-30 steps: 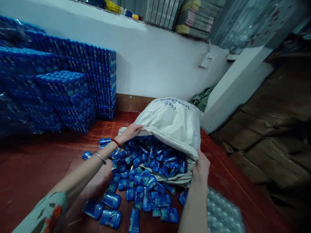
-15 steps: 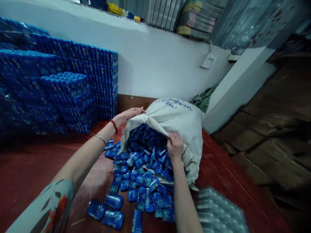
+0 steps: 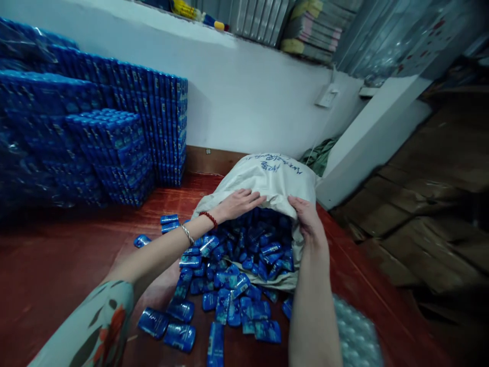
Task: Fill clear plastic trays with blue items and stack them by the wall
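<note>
A large white sack [image 3: 267, 176] with handwriting lies on the red table, its mouth toward me. Blue packets [image 3: 225, 280] fill the opening and spill out in front. My left hand [image 3: 240, 204] rests on the upper rim of the mouth, fingers stretched out and palm down, a red bead bracelet and a silver bangle on that arm. On the right side of the mouth, my right hand [image 3: 305, 214] grips the sack's edge between thumb and fingers. Part of the pile is hidden under my left forearm.
Tall stacks of blue packets [image 3: 114, 137] stand at the left. A clear ridged plastic tray [image 3: 355, 331] lies at the lower right, partly behind my right arm. Brown cartons [image 3: 401, 204] are piled beyond the table's right edge, past a white pillar [image 3: 367, 132].
My left hand has moved right along the sack's rim. My right hand has shifted right and slightly up, and the mouth gapes wider to the right, with more packets showing.
</note>
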`<state>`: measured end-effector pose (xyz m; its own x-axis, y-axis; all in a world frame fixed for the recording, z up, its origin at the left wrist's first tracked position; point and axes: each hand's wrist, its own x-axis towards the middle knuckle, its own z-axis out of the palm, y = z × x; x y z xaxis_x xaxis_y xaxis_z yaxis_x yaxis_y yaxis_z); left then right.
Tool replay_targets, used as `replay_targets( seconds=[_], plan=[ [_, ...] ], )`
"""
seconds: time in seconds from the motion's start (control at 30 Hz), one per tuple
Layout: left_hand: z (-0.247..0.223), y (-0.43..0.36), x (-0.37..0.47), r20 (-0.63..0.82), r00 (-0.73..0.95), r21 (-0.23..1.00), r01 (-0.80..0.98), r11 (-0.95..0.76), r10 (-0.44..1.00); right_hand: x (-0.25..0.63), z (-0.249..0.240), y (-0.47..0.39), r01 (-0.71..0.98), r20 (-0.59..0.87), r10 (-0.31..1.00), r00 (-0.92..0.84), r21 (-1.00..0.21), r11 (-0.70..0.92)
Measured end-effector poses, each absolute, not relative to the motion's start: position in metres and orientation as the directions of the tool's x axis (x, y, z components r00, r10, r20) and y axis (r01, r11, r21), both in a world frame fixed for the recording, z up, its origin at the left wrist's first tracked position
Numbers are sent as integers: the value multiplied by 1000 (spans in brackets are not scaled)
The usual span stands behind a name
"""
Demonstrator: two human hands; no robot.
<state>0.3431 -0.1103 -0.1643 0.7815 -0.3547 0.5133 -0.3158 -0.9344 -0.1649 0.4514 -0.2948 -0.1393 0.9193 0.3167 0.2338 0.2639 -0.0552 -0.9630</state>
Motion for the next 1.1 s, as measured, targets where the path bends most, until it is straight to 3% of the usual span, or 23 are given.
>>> replay_targets(
  seconds=[0.07, 0.13, 0.2, 0.27, 0.33, 0.43, 0.5, 0.63, 0.73, 0.83, 0.9, 0.97, 1.0, 1.03, 1.1],
  plan=[
    [-162, -99, 356, 545, 775, -46, -353, -935, -320, 424, -145, -304, 446, 409, 185, 893, -859, -253],
    [-155, -85, 362, 579, 776, 146, -400, -905, -250, 392, -160, -313, 572, 670, -8, 743, -641, -512],
    [-144, -72, 361, 601, 780, 314, -432, -846, -175, 366, -184, -320, 498, 778, -102, 620, -491, -715],
    [-130, -60, 355, 597, 795, 434, -432, -790, -107, 351, -213, -324, 423, 786, -115, 608, -443, -791],
    [-116, -51, 350, 572, 819, 517, -404, -754, -46, 351, -241, -325, 415, 755, -118, 645, -476, -775],
    [-103, -45, 346, 553, 832, 607, -371, -703, 38, 369, -269, -326, 514, 686, -118, 718, -637, -575],
    [-102, -44, 347, 589, 802, 623, -371, -688, 101, 384, -275, -330, 543, 645, -120, 755, -717, -438],
    [-115, -46, 351, 676, 719, 564, -364, -741, 161, 412, -268, -351, 446, 478, -230, 848, -877, -181],
    [-131, -50, 351, 661, 746, 500, -357, -789, 81, 433, -260, -369, 414, 417, -222, 881, -908, -63],
    [-141, -56, 352, 578, 805, 578, -289, -763, 132, 440, -257, -375, 416, 409, -226, 884, -909, -16],
    [-143, -57, 353, 527, 793, 716, -222, -662, 304, 432, -254, -366, 436, 426, -343, 838, -899, -50],
    [-142, -55, 356, 456, 757, 835, -183, -518, 468, 415, -250, -348, 490, 537, -493, 684, -840, -234],
    [-141, -53, 357, 418, 750, 873, -175, -455, 512, 405, -247, -336, 519, 636, -509, 580, -770, -370],
    [-141, -51, 359, 385, 755, 897, -169, -410, 531, 395, -243, -323, 547, 746, -459, 482, -666, -507],
    [-139, -47, 361, 343, 781, 917, -157, -368, 522, 380, -233, -293, 624, 902, -195, 386, -411, -665]
  ],
)
